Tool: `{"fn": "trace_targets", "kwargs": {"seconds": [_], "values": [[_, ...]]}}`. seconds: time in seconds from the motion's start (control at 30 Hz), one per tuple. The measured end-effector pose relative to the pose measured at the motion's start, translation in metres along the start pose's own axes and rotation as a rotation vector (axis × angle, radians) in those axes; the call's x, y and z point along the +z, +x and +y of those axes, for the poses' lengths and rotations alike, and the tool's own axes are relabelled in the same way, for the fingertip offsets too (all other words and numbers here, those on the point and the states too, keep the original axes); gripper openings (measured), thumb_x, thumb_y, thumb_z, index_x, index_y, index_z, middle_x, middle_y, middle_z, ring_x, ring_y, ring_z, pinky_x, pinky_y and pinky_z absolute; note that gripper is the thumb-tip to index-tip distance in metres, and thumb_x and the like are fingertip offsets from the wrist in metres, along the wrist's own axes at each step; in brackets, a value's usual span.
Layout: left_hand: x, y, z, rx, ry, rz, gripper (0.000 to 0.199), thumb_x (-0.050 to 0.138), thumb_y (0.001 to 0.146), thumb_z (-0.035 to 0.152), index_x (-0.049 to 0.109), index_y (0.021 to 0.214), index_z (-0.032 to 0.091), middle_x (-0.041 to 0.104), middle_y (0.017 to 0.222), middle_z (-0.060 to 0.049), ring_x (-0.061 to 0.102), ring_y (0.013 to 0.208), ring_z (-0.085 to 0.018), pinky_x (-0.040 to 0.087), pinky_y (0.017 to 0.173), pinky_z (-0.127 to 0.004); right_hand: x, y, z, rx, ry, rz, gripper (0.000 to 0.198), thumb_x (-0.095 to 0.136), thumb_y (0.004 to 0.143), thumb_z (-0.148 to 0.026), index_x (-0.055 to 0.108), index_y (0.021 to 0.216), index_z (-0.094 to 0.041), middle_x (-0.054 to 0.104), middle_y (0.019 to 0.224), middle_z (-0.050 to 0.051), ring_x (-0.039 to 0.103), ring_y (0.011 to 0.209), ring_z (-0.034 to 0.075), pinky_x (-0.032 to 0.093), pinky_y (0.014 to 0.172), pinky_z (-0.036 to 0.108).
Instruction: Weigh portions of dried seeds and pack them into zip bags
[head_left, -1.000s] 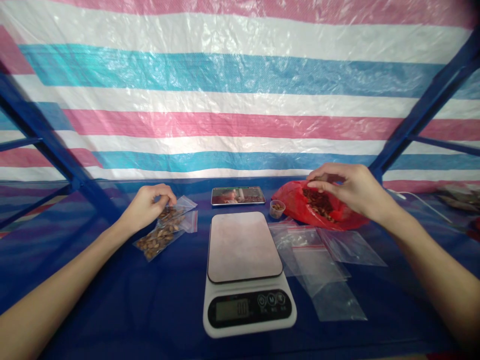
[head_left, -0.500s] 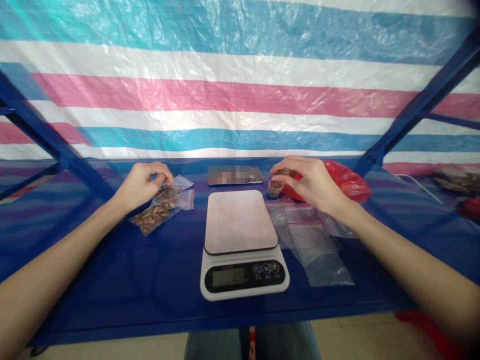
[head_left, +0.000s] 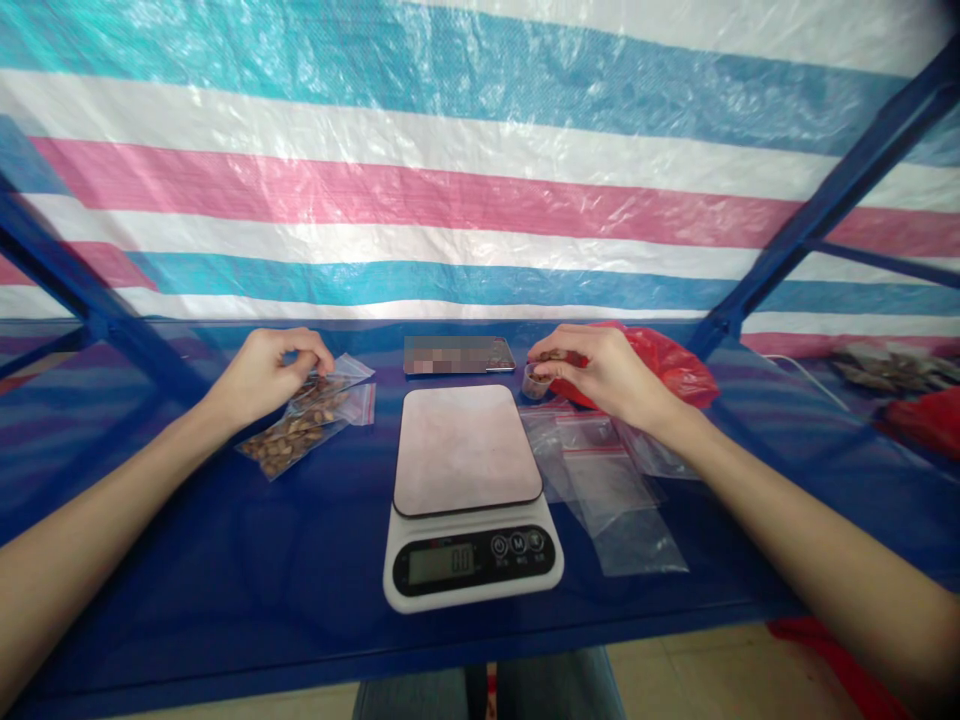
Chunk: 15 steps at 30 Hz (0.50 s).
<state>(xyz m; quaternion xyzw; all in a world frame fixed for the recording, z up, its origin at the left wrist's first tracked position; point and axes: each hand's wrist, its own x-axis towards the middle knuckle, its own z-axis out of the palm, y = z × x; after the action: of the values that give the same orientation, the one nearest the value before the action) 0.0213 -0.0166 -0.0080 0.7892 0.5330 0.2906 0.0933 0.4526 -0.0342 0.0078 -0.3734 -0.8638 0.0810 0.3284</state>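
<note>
My left hand [head_left: 279,372] is closed at the upper of several zip-lock bags [head_left: 296,440] filled with brown, nut-like pieces, its fingertips pinched over the plastic. On the other side, my right hand [head_left: 592,372] is closed in a pinch right over the rim of a small clear plastic cup [head_left: 536,382]. Brown pieces show in the cup; what the fingertips hold is hidden. Behind that hand lies a red plastic bag [head_left: 667,368], with brown stuff visible through the gap between thumb and fingers. Between the hands stands a white kitchen scale [head_left: 469,450], its display reading 0.0.
Flat clear zip-lock bags [head_left: 630,510] overlap right of the scale. A dark phone-like device [head_left: 499,355], partly blurred, lies behind it. Blue metal struts [head_left: 780,240] rise at both sides, and a striped plastic sheet [head_left: 420,200] hangs behind the blue tabletop [head_left: 225,570].
The right hand has lowered, its fingertips now overlapping the cup's rim. My left hand keeps its place at the filled bags. The whole view has shifted slightly.
</note>
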Motion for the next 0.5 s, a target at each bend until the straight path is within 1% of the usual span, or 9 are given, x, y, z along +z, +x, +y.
{"fn": "trace_targets", "kwargs": {"seconds": [0.1,0.2,0.3,0.5], "values": [[0.0001,0.0003,-0.0009,-0.008,-0.002,0.005,0.032,0.046,0.082,0.029,0.074,0.072,0.017,0.076,0.080,-0.007,0.069,0.080,-0.021,0.052,0.079,-0.029,-0.0011,-0.0004,0.0007,-0.017,0.016,-0.084,0.016,0.068,0.101,-0.028,0.081,0.097,-0.020,0.080,0.095,0.008,0.074,0.082,0.022,0.056,0.078,0.034],[0.0002,0.0003,-0.0016,-0.005,-0.006,0.006,0.032,0.046,0.083,0.030,0.073,0.071,0.017,0.076,0.080,-0.007,0.069,0.080,-0.022,0.052,0.080,-0.030,-0.0015,-0.0010,0.0030,-0.039,0.012,-0.130,0.017,0.066,0.102,-0.025,0.082,0.099,-0.020,0.078,0.095,0.008,0.072,0.082,0.021,0.055,0.076,0.032],[0.0005,0.0001,-0.0014,-0.003,-0.009,0.010,0.031,0.046,0.083,0.029,0.072,0.071,0.018,0.076,0.080,-0.006,0.069,0.080,-0.021,0.051,0.078,-0.029,-0.0015,-0.0017,0.0046,-0.050,0.004,-0.134,0.017,0.065,0.103,-0.023,0.082,0.101,-0.019,0.077,0.096,0.008,0.072,0.082,0.020,0.055,0.078,0.032],[0.0014,0.0004,-0.0025,-0.007,-0.002,0.016,0.031,0.046,0.082,0.031,0.072,0.070,0.019,0.076,0.079,-0.005,0.068,0.079,-0.021,0.051,0.079,-0.028,0.0000,-0.0017,0.0039,-0.051,0.000,-0.079,0.015,0.067,0.102,-0.023,0.081,0.105,-0.020,0.078,0.099,0.008,0.073,0.083,0.020,0.055,0.077,0.032]]}}
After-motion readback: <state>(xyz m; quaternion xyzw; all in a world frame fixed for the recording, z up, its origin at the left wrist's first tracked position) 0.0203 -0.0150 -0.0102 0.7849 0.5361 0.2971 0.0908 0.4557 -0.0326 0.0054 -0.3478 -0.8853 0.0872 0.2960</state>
